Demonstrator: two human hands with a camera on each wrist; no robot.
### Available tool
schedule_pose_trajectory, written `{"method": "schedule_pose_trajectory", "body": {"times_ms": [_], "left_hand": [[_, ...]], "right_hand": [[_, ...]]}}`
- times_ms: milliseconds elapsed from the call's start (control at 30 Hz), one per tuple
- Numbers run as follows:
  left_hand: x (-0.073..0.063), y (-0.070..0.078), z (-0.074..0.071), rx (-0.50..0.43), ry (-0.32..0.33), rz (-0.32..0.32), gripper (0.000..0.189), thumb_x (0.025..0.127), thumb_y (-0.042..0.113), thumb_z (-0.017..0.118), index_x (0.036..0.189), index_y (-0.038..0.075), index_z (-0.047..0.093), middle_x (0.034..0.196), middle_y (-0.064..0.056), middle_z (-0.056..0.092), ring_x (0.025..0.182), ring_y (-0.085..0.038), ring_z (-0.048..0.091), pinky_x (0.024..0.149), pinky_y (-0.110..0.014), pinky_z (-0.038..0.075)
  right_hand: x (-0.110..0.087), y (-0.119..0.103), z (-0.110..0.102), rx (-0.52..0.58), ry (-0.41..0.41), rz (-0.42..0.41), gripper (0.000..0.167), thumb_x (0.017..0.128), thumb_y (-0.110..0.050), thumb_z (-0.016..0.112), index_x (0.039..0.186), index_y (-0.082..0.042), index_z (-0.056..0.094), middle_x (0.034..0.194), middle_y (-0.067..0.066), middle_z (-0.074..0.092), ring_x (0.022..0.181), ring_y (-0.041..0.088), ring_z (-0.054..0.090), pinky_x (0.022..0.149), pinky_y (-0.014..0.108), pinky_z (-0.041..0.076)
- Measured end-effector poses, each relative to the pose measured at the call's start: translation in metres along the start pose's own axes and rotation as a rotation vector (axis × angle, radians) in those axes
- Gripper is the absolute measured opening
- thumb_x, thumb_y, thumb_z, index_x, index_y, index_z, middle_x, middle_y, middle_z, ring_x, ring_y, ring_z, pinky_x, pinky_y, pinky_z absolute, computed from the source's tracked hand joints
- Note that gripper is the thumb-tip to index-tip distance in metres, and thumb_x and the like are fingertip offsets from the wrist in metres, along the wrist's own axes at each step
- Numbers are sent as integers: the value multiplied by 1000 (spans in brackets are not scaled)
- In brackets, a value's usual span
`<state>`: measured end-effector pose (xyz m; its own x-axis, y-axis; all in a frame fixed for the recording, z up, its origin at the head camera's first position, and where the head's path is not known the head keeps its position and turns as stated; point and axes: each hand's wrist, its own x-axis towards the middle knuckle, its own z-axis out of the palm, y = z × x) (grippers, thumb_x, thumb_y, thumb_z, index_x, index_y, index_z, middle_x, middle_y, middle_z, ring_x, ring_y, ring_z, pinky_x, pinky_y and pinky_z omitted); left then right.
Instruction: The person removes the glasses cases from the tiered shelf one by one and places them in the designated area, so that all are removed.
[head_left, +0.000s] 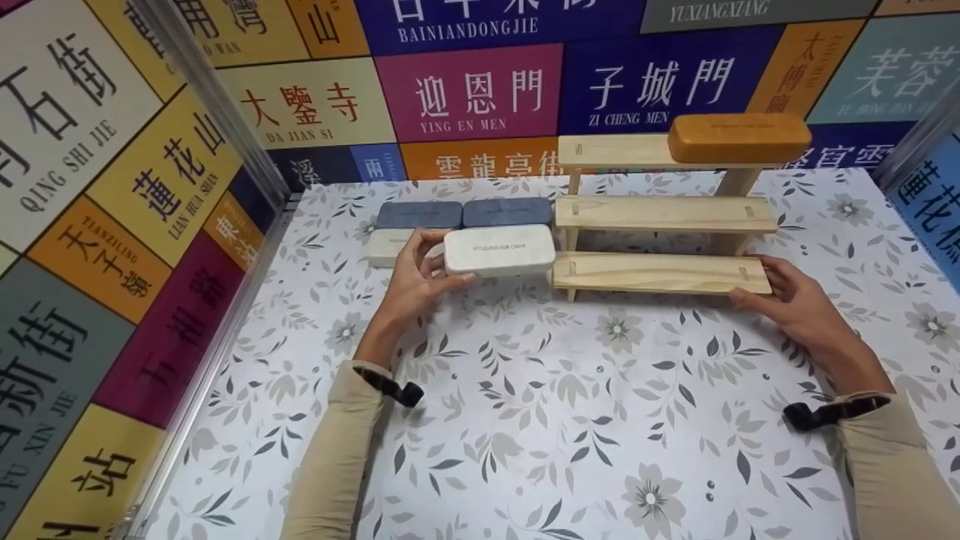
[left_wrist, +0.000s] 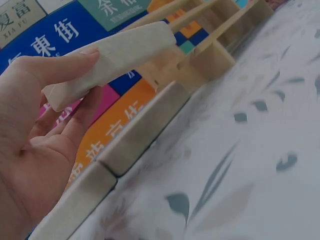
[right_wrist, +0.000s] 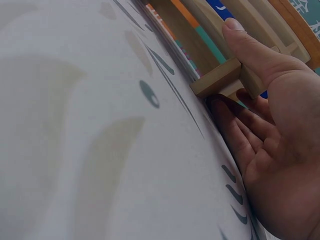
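Observation:
My left hand [head_left: 421, 274] pinches one end of a white glasses case [head_left: 501, 250], thumb on the near side and fingers behind. In the left wrist view this case [left_wrist: 117, 62] is raised above two pale cases [left_wrist: 142, 131] lying end to end on the table. My right hand [head_left: 796, 307] grips the right end of the lowest board of a three-tier wooden stand [head_left: 660, 274]. In the right wrist view its thumb lies against the stand's wood [right_wrist: 217, 78] and the fingers reach behind. On the top tier sits an orange-brown glasses case [head_left: 739, 139], toward the right.
Two dark blue-grey cases [head_left: 420, 214] lie side by side left of the stand, behind a white case [head_left: 381, 249] partly covered by my left hand. A floral cloth [head_left: 555, 420] covers the table. Panels with printed street names [head_left: 480, 90] rise behind and at the left.

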<state>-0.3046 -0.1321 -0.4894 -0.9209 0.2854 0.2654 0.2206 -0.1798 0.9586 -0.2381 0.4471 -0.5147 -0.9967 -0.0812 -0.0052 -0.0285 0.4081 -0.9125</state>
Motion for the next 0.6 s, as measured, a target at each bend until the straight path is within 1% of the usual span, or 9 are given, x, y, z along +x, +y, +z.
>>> {"method": "schedule_pose_trajectory", "body": {"times_ms": [167,333,400,500,600], "left_hand": [[-3,-8,-11,29,0,-61,70,82,0,94,138,8,54,149,-12,58,129,-36,68,98,-38,65],[-7,-11,-13,51,-7,-146,71,79,6,97,136,10,54,149,-11,60,131,-34,67,99,-41,65],[-7,-12,-12,70,-16,-160,73,78,6,98,136,10,54,149,-11,60,131,-35,68,101,-42,64],[-7,-14,-11,109,-24,-164,72,78,9,99,136,12,56,147,-10,62,129,-34,69,104,-40,62],[-7,-16,-10,111,-33,-173,71,79,9,98,137,12,56,146,-10,62,128,-33,70,105,-38,61]], "right_hand": [[0,1,0,17,-1,-5,76,105,-14,72,168,-4,31,133,-28,61,112,-8,67,91,7,53],[-1,-1,1,-16,0,1,77,106,-18,72,169,-5,29,133,-29,59,113,-9,64,90,7,52],[-1,-1,1,-23,1,8,78,106,-19,72,169,-5,28,133,-29,59,113,-9,64,91,6,51],[0,-1,1,-23,2,9,78,106,-19,72,169,-5,29,133,-29,59,113,-9,64,91,6,51],[0,-1,1,-22,1,5,77,106,-18,72,169,-5,29,133,-29,60,113,-9,64,92,6,51]]}}
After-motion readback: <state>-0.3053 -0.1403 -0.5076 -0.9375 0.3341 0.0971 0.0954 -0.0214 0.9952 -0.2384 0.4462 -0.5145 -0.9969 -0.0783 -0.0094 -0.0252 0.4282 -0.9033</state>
